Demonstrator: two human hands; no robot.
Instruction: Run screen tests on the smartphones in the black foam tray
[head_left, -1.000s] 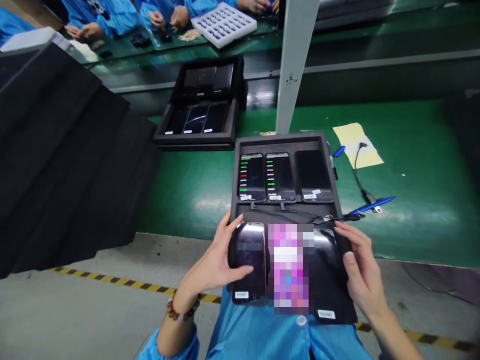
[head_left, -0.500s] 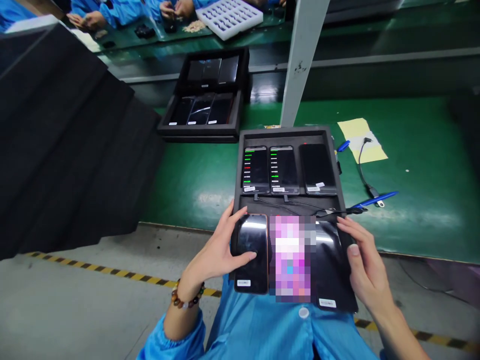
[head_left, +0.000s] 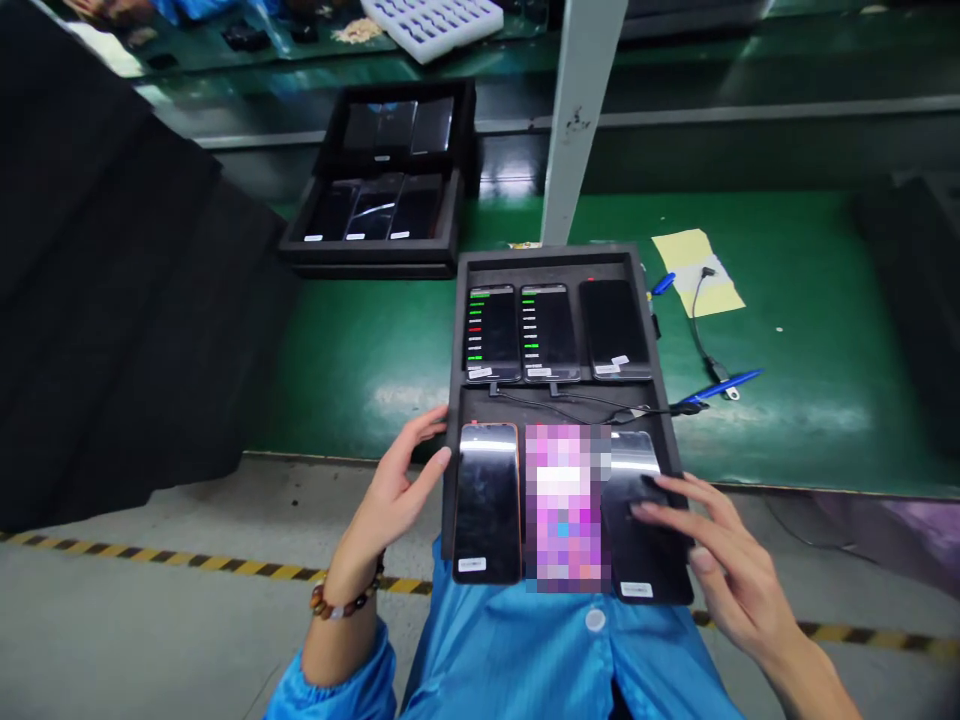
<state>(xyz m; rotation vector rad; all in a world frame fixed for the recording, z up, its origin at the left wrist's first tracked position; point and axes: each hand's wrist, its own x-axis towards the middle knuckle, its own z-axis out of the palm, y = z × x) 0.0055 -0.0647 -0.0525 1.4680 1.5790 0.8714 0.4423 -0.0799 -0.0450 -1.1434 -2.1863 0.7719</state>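
Observation:
A black foam tray (head_left: 454,330) of smartphones overhangs the bench edge towards me. My left hand (head_left: 397,490) is open at the tray's left side, beside an orange-rimmed phone (head_left: 486,510) with a dark screen. My right hand (head_left: 731,550) is open too, its fingers reaching over the dark phone (head_left: 649,550) at the near right; whether they touch the glass I cannot tell. Between these phones the middle one (head_left: 568,510) is blurred out. In the far row, two phones (head_left: 491,335) show coloured text lists and have cables plugged in; a third phone (head_left: 616,330) is dark.
Stacked black trays (head_left: 375,262) of phones stand at the back left. Black cloth (head_left: 135,280) hangs on the left. Right of my tray lie a blue pen (head_left: 731,385), a cable (head_left: 697,330) and yellow paper (head_left: 679,250). A grey post (head_left: 581,120) rises behind it.
My left hand has drawn back from the orange-rimmed phone to the tray's side. My right hand has gone from the right phone's edge to over its screen. The whole view has shifted slightly.

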